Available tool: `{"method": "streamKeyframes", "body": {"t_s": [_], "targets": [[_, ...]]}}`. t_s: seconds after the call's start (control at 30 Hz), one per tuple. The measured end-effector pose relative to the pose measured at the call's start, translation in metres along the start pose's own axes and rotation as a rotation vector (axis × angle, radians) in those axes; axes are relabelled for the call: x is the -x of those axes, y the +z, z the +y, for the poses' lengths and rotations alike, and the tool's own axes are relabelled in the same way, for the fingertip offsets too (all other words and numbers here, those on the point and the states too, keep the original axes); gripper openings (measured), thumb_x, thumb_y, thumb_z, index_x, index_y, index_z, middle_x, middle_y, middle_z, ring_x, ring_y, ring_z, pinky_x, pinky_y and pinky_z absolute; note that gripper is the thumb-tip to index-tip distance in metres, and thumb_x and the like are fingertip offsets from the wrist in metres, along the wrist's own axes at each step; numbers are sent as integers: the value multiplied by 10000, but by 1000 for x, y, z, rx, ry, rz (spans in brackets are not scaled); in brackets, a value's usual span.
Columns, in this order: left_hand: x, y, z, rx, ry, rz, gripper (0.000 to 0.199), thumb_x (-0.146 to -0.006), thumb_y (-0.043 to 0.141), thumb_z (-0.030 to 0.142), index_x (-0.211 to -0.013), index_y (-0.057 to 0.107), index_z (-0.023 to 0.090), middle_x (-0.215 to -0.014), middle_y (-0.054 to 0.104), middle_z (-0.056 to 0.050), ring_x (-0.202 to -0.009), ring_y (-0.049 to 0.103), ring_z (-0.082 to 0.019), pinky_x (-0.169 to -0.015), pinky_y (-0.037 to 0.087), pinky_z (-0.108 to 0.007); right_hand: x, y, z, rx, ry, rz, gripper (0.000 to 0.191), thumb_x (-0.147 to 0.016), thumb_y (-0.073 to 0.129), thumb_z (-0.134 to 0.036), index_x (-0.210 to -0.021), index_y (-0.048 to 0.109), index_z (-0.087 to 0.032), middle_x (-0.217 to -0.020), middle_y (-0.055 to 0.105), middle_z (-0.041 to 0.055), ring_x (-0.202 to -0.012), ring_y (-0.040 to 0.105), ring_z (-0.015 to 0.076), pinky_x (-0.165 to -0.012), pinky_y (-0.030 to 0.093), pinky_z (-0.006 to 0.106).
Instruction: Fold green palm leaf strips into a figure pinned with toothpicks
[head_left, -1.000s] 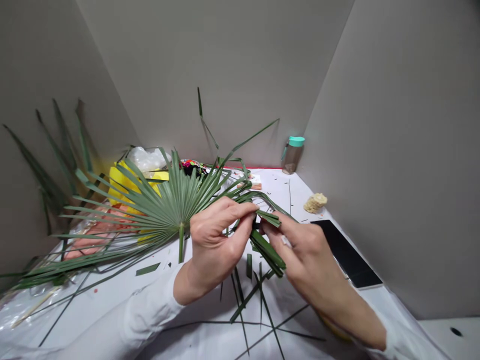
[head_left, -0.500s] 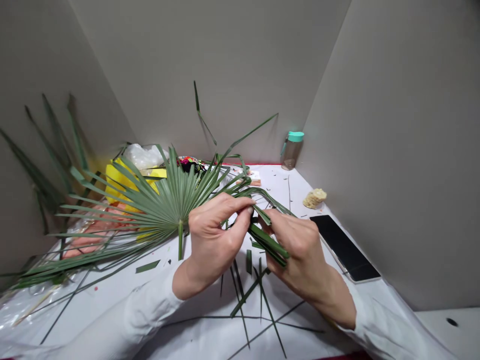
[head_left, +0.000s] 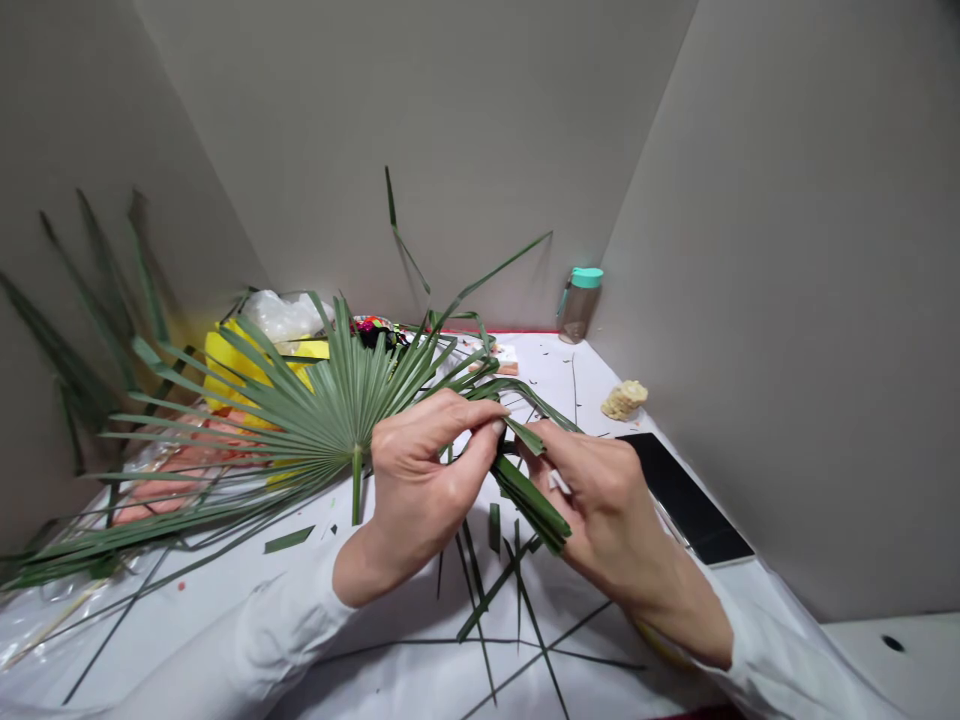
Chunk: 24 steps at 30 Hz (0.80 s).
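Observation:
A folded bundle of green leaf strips (head_left: 534, 503) slants between my hands above the table. My left hand (head_left: 427, 470) pinches its upper end between thumb and forefinger, where a short strip end (head_left: 525, 433) sticks out. My right hand (head_left: 600, 490) is curled at the right side of the bundle, with its fingers bent; what its fingertips grip is partly hidden behind the hand and leaf. A large fan-shaped palm leaf (head_left: 349, 400) spreads to the left of my left hand, its cut stem (head_left: 357, 485) pointing toward me.
A phone (head_left: 686, 498) lies to the right, near a beige lump (head_left: 624, 399). A bottle with a turquoise lid (head_left: 580, 304) stands at the back. Yellow material (head_left: 229, 365) and a clear bag (head_left: 281, 314) lie at the left. Thin strips (head_left: 536, 622) cross on the white table.
My right hand has shifted slightly around the bundle, and more of the bundle's lower end shows. My left hand keeps its pinch. The whole view has moved slightly.

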<state>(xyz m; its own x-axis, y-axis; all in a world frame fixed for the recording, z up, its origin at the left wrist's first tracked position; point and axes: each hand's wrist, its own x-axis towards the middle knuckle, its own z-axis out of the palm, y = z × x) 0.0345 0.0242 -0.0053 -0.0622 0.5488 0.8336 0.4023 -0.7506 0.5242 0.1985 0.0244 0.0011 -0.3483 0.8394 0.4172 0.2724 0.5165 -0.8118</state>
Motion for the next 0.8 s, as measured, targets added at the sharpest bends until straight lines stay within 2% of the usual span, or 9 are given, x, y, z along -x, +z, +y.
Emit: {"method": "streamKeyframes", "body": {"t_s": [0.07, 0.17, 0.27, 0.37, 0.47, 0.57, 0.67, 0.8], "targets": [[1, 0, -1, 7, -2, -1, 201, -826, 689, 19, -834, 806, 182, -717, 761, -30, -641, 693, -150, -600, 525, -256, 1, 2, 0, 17, -20, 12, 162, -726, 598, -196, -685, 444, -224, -633, 416, -37, -584, 312, 124, -579, 197, 303], [0, -1, 0, 23, 18, -15, 200, -834, 688, 26, -852, 811, 183, -718, 753, -33, -647, 685, -153, -608, 527, -268, -1, -5, -4, -19, 17, -80, 158, -891, 506, -208, -733, 495, -215, -616, 390, -51, -548, 319, 116, -524, 244, 271], [-2, -2, 4, 50, 45, -30, 209, -834, 691, 18, -870, 814, 183, -700, 734, -29, -641, 663, -148, -613, 522, -275, -3, -15, -11, -57, 50, -189, 274, -1018, 373, -238, -792, 526, -207, -608, 342, -68, -519, 303, 105, -458, 284, 232], [-4, -3, 7, 85, 41, -25, 237, -834, 696, 15, -900, 815, 210, -709, 736, -14, -654, 660, -145, -636, 530, -284, -3, -20, -17, 0, 15, -184, 284, -1031, 392, -237, -769, 499, -211, -628, 379, -64, -530, 335, 95, -446, 310, 213], [-3, -2, 8, 119, -24, -19, 263, -849, 697, 22, -942, 809, 241, -800, 781, -3, -717, 683, -141, -708, 557, -290, -2, -19, -21, 142, -70, -118, 248, -1012, 417, -179, -788, 521, -203, -663, 471, -50, -557, 406, 92, -487, 343, 212], [-2, -1, 8, 142, -150, -18, 246, -850, 713, 33, -955, 800, 238, -891, 810, 1, -785, 717, -137, -761, 581, -273, 0, -18, -20, 342, -179, -70, 204, -971, 440, -104, -836, 573, -180, -653, 508, -50, -538, 424, 94, -526, 335, 242], [-5, -1, 9, 165, -276, -33, 187, -811, 748, 40, -866, 791, 213, -826, 806, 6, -749, 735, -137, -719, 600, -244, 4, -21, -16, 551, -296, -29, 192, -939, 461, -72, -851, 610, -153, -664, 562, -13, -552, 455, 126, -566, 324, 292], [-9, -3, 8, 208, -374, -72, 177, -774, 762, 40, -796, 790, 214, -778, 797, 9, -715, 730, -145, -677, 602, -248, 11, -24, -14, 846, -447, 28, 209, -878, 490, -20, -828, 651, -142, -737, 624, 74, -653, 513, 217, -601, 301, 348]]}}
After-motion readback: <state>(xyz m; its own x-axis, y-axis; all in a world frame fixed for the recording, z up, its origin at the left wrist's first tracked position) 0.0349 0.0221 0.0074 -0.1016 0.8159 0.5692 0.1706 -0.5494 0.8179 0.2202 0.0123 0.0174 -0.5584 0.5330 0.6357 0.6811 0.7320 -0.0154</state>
